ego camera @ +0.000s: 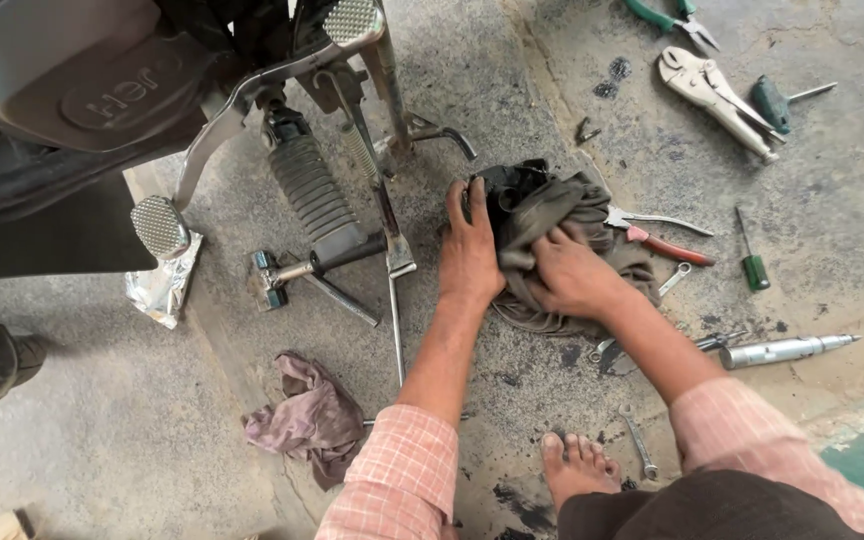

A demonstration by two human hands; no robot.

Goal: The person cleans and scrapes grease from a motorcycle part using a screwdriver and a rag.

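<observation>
Black engine part [505, 190]: rigid, likely heavy, greasy; wrapped in soft grey rag [562, 225]. Left hand [469, 250] spread flat on part's left side; right hand [570, 272] pinching rag. Grasp through cloth.

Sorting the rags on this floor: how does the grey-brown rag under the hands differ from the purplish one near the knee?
The grey-brown rag is draped over a black part; the purplish rag lies crumpled on bare concrete. The right hand presses the grey-brown rag and the left hand rests at its edge, while nothing touches the purplish one. The grey-brown rag looks larger. Both are creased and dirty.
</observation>
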